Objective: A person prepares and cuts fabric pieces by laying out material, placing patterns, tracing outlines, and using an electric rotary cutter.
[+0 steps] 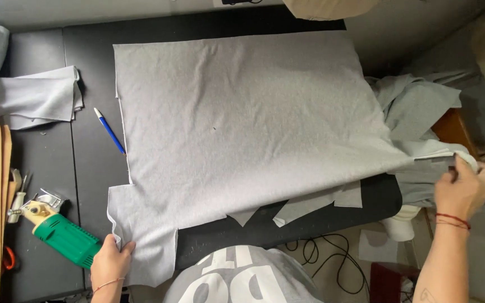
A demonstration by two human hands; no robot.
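Soft grey fleece fabric sheet (237, 123) spread flat across black table (91, 168), left hand (110, 259) pinching its notched near corner, right hand (466, 188) gripping stretched far corner, green electric cutter (63, 233) beside, blue pen (109, 131)

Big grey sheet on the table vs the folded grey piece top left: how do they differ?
The big grey sheet lies spread flat in one layer; the folded grey piece is stacked in layers. The sheet is far larger. The left hand and right hand grip the sheet; the folded piece lies untouched. Both look like the same grey fabric.
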